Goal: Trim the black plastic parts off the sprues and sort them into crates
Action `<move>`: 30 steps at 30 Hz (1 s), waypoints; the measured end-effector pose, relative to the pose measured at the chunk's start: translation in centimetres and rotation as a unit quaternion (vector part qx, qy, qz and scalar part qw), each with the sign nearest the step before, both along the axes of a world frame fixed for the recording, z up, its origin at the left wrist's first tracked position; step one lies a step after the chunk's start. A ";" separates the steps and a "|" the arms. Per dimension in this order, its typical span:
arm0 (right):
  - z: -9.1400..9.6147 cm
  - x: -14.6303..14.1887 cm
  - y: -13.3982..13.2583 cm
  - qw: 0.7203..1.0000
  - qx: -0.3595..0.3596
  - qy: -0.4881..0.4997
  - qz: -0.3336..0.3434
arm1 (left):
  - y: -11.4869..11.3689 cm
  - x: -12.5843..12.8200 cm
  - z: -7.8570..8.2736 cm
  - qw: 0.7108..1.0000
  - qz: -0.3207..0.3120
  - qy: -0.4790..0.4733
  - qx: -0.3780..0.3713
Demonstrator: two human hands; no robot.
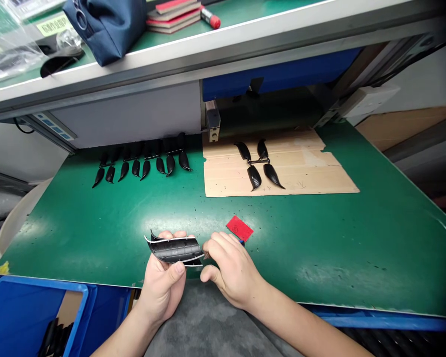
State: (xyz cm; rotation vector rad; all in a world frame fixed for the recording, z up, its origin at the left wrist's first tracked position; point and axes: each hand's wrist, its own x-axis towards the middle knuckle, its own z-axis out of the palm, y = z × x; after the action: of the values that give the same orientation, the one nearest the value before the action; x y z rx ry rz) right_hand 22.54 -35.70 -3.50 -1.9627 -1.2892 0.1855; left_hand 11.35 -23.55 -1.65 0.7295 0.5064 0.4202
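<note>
L hand [165,285] grips the curved blk piece [176,250] above the tabletop [96,233], nr front edge; long axis approx parallel to that edge, pointed tip to L. R hand [230,267] right by its R end, fingers curled; can't tell if holding anything.
</note>
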 end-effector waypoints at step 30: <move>-0.2 -0.9 0.7 0.987 0.047 0.156 0.015 | -0.2 0.2 -0.4 0.996 -0.026 -0.079 0.004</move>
State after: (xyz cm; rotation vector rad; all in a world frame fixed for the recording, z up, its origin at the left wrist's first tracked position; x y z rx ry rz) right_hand 21.65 -35.05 -3.74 -1.7530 -1.1025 0.4215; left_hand 11.52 -23.77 -2.06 0.7095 0.3355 0.4274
